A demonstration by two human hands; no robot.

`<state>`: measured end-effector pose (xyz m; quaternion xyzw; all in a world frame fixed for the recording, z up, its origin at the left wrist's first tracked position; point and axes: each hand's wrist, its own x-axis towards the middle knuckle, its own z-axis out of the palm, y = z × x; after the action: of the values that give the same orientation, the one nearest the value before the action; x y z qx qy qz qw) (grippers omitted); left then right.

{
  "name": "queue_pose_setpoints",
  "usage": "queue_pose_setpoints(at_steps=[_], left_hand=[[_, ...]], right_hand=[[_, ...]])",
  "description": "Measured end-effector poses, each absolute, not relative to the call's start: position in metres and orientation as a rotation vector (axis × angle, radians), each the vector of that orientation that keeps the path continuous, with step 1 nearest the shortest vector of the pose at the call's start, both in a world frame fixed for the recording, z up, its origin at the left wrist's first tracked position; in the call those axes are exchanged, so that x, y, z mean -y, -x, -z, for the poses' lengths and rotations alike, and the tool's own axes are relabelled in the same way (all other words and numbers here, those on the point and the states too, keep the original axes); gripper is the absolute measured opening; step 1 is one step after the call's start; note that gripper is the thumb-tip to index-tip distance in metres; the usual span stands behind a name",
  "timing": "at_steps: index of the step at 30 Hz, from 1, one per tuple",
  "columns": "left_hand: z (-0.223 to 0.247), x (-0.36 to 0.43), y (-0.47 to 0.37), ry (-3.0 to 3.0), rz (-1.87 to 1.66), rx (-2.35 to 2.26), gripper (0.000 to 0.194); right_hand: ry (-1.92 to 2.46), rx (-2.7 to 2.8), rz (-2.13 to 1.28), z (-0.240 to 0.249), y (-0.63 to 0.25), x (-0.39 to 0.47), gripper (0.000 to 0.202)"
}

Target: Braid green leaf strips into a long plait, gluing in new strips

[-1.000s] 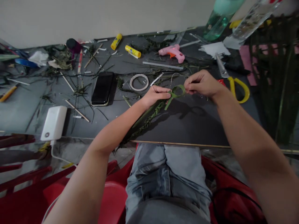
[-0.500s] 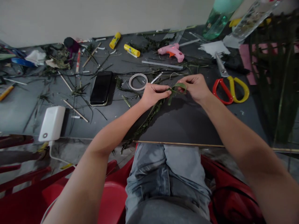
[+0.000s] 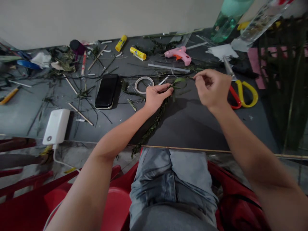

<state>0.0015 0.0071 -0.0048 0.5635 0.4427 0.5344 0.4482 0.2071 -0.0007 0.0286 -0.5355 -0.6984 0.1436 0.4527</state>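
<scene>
Before me runs a flat, dark grey table (image 3: 192, 131) with a pale edge (image 3: 183, 148) nearest me. On my left lie a white rectangular power bank (image 3: 56, 126), a black-screened rectangular phone (image 3: 106, 91) and thin tan wooden sticks (image 3: 80, 114) among dark green leaf scraps (image 3: 83, 93). Toward the far side I see two yellow cylindrical glue sticks (image 3: 121, 43) (image 3: 138, 53), a pink plastic glue gun (image 3: 179, 54) and, on my side of it, a long translucent rod (image 3: 168, 67). A round white tape roll (image 3: 136, 84) lies near the phone. On my right are metal scissors (image 3: 240, 91) with red and yellow loop handles.
</scene>
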Motion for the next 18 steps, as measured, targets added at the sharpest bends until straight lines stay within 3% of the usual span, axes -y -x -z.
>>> queue_pose_setpoints(at_steps=[5,8,13,18], left_hand=[[0.005,-0.004,-0.002,-1.432,-1.347,-1.137,0.017],[0.003,-0.001,-0.002,-1.45,-1.365,-1.136,0.018],[0.005,0.0,-0.006,-1.41,-1.406,-1.075,0.021],[0.004,0.002,-0.009,-1.3,-1.294,-1.041,0.022]], right_hand=[[1.217,1.62,-0.608,-0.026,-0.193,0.013,0.036],[1.175,1.641,-0.676,-0.026,-0.19,0.007,0.046],[0.989,1.637,-1.112,-0.023,-0.2,-0.019,0.046],[0.952,1.571,-1.162,-0.016,-0.203,-0.027,0.045]])
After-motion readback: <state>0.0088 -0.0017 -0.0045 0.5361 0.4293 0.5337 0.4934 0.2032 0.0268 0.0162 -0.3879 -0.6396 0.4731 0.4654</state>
